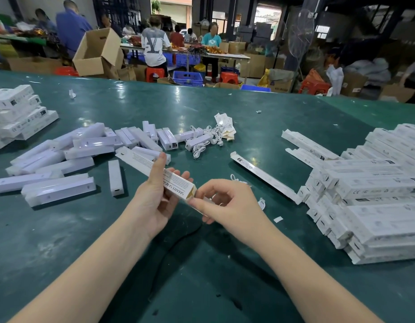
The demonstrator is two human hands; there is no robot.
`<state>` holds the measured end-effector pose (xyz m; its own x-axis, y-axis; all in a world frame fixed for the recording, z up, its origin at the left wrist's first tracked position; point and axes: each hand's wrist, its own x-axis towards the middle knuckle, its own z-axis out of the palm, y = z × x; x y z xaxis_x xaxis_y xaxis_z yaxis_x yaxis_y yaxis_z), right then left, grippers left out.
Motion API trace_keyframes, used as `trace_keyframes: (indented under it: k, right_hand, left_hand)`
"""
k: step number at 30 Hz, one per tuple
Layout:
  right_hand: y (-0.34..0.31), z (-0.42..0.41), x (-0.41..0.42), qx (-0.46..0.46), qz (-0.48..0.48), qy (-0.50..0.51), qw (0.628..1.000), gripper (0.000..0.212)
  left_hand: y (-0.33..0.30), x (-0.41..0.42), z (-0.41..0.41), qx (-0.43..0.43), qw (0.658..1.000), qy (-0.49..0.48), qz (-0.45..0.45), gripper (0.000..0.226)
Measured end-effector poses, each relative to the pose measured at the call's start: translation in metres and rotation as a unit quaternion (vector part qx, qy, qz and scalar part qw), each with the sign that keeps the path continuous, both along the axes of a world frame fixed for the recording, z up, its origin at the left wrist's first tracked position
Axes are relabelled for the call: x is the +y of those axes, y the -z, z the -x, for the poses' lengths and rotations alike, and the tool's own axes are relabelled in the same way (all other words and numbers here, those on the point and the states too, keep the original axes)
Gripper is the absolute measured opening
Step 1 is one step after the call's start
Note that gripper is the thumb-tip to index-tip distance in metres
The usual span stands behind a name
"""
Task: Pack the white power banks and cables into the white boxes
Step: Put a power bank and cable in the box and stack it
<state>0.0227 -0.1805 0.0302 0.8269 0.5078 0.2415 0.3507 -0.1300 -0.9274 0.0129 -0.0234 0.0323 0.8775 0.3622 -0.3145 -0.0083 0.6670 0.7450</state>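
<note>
— Gripping what? 
— The left hand (pixel 155 197) gripped a long white cardboard box (pixel 155 170) above the green table (pixel 108 229); the right hand (pixel 227 206) pinched its end flap. 
— Power banks? 
— Smooth white bars (pixel 59 157) lay scattered left.

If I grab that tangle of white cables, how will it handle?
The cables look thin and looped, so probably floppy and light. They are knotted together, so several would likely lift at once. One strand lies over a power bank, which may drag along.

Green table (pixel 260 108) — scattered power banks (pixel 59 159), cables (pixel 206 138), stacked boxes (pixel 376 192).
</note>
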Motion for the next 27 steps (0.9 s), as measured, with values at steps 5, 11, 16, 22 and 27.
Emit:
trace_keyframes:
  k: [5, 11, 16, 22, 27]
  right_hand:
    - [-0.0011, 0.0007, -0.0004, 0.042, -0.004, -0.056, 0.997, 0.006]
    - [-0.0084, 0.0066, 0.0013, 0.099, -0.076, -0.11, 0.986, 0.003]
    - [-0.0088, 0.0069, 0.0042, 0.105, -0.097, -0.094, 0.985, 0.003]
    - [-0.0056, 0.0034, 0.0049, 0.137, -0.111, -0.079, 0.981, 0.014]
    - [-0.0071, 0.0014, 0.004, 0.155, -0.102, -0.093, 0.978, 0.013]
  left_hand:
    - [0.0017, 0.0028, 0.0001, -0.014, 1.0, -0.006, 0.019, 0.029]
    - [-0.0044, 0.0035, 0.0013, -0.024, 0.999, -0.008, 0.042, 0.023]
    - [-0.0037, 0.003, 0.003, -0.021, 0.999, 0.013, 0.029, 0.024]
    - [-0.0045, 0.0, 0.0035, -0.021, 0.999, 0.017, 0.018, 0.022]
    - [-0.0045, -0.0009, 0.0035, -0.017, 1.0, 0.018, 0.012, 0.024]
